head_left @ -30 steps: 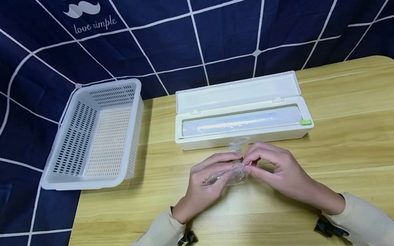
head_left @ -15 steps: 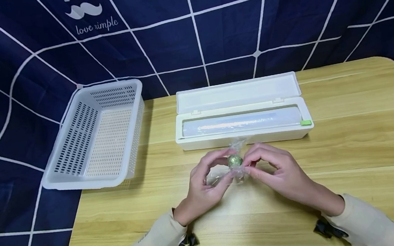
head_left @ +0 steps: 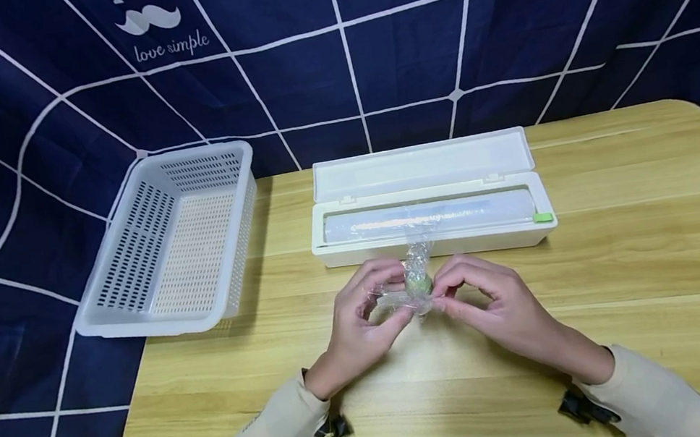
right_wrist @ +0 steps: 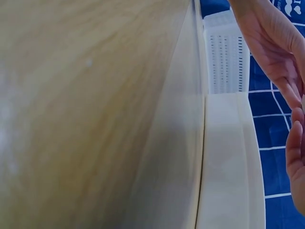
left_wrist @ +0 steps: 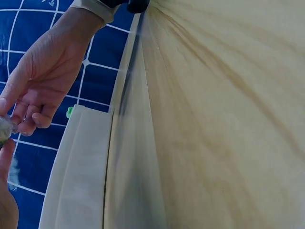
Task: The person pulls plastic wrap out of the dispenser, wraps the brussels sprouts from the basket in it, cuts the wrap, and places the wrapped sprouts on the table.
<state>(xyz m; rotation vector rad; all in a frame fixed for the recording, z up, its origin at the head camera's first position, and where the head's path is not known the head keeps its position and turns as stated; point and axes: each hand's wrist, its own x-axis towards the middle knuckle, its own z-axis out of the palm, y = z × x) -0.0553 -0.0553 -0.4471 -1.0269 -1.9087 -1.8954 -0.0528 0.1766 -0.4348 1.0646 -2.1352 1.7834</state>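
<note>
A small round green object [head_left: 418, 284], its kind unclear under the film, sits between my two hands. Clear plastic wrap [head_left: 419, 257] surrounds it, and a twisted end sticks up towards the box. My left hand [head_left: 363, 322] has its fingers and thumb bent around the wrap on the left side. From the right, my right hand [head_left: 497, 299] pinches the wrap close against the green object with thumb and fingertips. At the left edge of the left wrist view, the wrapped object [left_wrist: 5, 130] shows between fingertips. The right wrist view hides it behind the fingers.
Just beyond the hands, a white dispenser box [head_left: 435, 246] stands with its lid up, a film roll [head_left: 428, 216] inside and a green slider [head_left: 543, 217] at its right end. A white perforated basket [head_left: 241, 239] sits at the table's left. Dark blue cloth [head_left: 407, 44] hangs behind.
The left fingers have lifted and spread from over the green object, which now shows more. The twisted wrap end stands higher, across the box front. My right hand stays nearly still.
</note>
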